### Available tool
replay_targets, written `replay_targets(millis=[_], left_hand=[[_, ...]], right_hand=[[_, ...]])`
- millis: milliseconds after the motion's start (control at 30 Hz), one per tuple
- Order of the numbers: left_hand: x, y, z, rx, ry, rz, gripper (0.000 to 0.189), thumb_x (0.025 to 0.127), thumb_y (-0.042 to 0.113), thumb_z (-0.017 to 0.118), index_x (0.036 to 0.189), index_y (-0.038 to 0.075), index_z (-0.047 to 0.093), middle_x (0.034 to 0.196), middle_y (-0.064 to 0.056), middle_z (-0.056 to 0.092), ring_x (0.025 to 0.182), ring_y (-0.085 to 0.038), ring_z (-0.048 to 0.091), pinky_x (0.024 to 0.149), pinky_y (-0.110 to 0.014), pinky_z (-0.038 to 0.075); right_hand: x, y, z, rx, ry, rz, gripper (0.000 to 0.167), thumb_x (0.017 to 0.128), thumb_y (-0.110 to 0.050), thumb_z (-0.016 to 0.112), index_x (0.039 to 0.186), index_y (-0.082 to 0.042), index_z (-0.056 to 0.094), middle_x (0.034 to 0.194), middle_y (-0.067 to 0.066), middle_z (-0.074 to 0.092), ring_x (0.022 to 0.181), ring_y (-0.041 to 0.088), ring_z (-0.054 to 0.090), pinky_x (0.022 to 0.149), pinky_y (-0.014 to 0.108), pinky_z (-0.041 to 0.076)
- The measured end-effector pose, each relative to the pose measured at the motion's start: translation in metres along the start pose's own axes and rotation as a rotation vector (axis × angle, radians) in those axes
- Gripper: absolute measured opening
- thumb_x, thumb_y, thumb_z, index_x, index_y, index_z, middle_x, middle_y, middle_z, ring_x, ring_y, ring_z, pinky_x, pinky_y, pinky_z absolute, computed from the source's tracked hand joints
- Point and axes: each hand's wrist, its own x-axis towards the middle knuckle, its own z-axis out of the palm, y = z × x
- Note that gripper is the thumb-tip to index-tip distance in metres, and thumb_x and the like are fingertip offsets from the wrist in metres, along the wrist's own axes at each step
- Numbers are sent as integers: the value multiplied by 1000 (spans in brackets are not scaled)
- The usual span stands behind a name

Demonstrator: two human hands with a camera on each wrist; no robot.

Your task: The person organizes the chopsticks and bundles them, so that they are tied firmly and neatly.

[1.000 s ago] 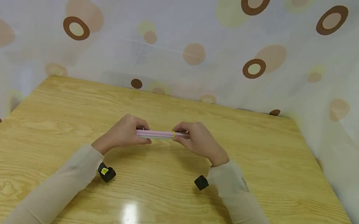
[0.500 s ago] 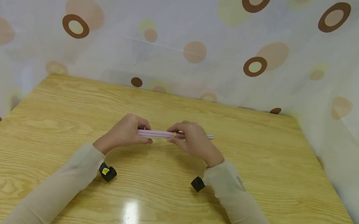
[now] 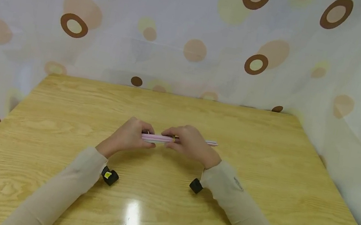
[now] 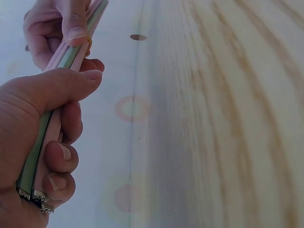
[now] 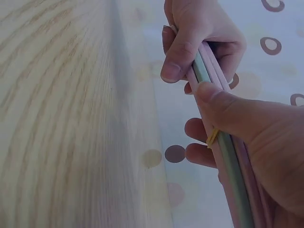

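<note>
A bundle of slim pink, green and purple chopsticks (image 3: 157,139) spans both hands above the table. Its left end is gripped by my left hand (image 3: 128,135), the thumb laid along the sticks and the fingers curled around. Silvery ornate caps (image 4: 39,196) poke out by that palm in the left wrist view. My right hand (image 3: 191,144) pinches the bundle near its middle, thumb on top. A yellow rubber band (image 5: 212,137) circles the chopsticks just under the right thumb. The other ends stick out past the right hand, which hides part of their length.
A wood-grain table (image 3: 153,187) lies beneath both hands. Behind and at both sides hangs a pale cloth (image 3: 114,37) with brown and beige ovals. Small black cameras (image 3: 110,176) sit at the wrists of the beige sleeves (image 3: 60,188).
My right hand has slid left along the chopsticks, closer to my left hand, and their right ends now show beyond it. The left hand keeps its grip and has shifted slightly right.
</note>
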Motion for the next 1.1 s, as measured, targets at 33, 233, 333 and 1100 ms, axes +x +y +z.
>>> replay_targets(millis=[33, 233, 333, 1100], left_hand=[[0, 0, 0, -2, 0, 3, 18, 74, 16, 83, 85, 6, 72, 76, -3, 71, 63, -8, 58, 60, -24, 47], [-1, -1, -1, -1, 2, -14, 20, 74, 18, 83, 86, 7, 72, 76, -3, 71, 62, -8, 58, 59, -24, 47], [-3, -3, -3, -4, 13, -29, 20, 74, 18, 83, 86, 6, 72, 75, -3, 71, 62, -8, 57, 58, -24, 47], [3, -7, 1, -31, 15, 9, 21, 72, 15, 84, 85, 4, 72, 76, -5, 71, 62, -9, 59, 59, -24, 47]], right_hand=[[0, 0, 0, 0, -6, 3, 30, 86, -19, 73, 113, -8, 69, 102, 3, 72, 81, 8, 67, 71, 22, 53], [-1, 4, -5, 21, -19, 28, 36, 85, -24, 74, 116, -5, 68, 104, 5, 72, 86, 11, 68, 75, 27, 53], [-3, 9, -9, 37, -11, 45, 38, 85, -25, 74, 116, -4, 67, 103, 7, 72, 87, 14, 69, 76, 29, 54], [-1, 3, -2, -35, 19, 13, 25, 84, -22, 75, 104, -8, 71, 89, 2, 72, 66, 5, 60, 63, 22, 50]])
